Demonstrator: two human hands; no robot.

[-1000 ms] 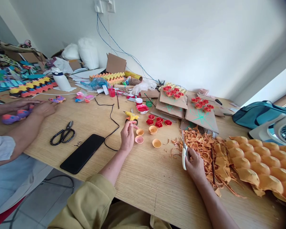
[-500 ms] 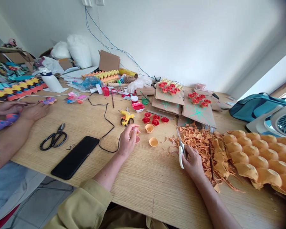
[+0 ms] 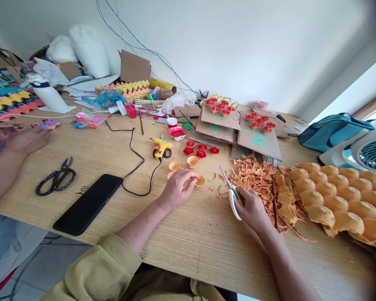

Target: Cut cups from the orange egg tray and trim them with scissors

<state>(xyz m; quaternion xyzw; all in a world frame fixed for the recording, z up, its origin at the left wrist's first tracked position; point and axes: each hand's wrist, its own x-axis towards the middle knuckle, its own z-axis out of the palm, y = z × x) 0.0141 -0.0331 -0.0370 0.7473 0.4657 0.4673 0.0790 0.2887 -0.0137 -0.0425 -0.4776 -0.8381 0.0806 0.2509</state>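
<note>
My left hand reaches over the middle of the table, its thumb and fingertips closed at the rim of a small orange egg-carton cup. More orange cups stand beside it: one cup above my knuckles, another partly hidden by the hand, and a small stack of cups. White-handled scissors are in my right hand, blades pointing up and left, slightly parted. The right hand is beside a heap of orange carton scraps.
Orange egg tray lies at right, near a fan. Red paper roses, a yellow glue gun and red paint dish sit farther back. Left are a phone, black scissors and another person's hands.
My left hand has moved right and slightly down, from the left cups to the single cup. My right hand keeps the scissors. The view has shifted a little.
</note>
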